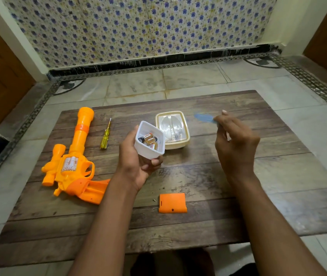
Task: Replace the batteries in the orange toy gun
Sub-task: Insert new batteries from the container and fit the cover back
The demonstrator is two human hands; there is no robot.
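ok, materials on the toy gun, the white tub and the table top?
Toy gun: moulded plastic, glossy orange, by its highlights and rounded seams. White tub, held in the left hand: thin, slightly translucent plastic, smooth finish. Table top: dark wood planks or a wood-look laminate, matte and worn; grain and plank lines show, but the look cannot settle which.

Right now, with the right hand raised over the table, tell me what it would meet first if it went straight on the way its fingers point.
The right hand points up and away, toward the far edge of the table. A blurred blue patch sits at its fingertips; I cannot tell what it is. Past that the way looks free, though depth is unclear.
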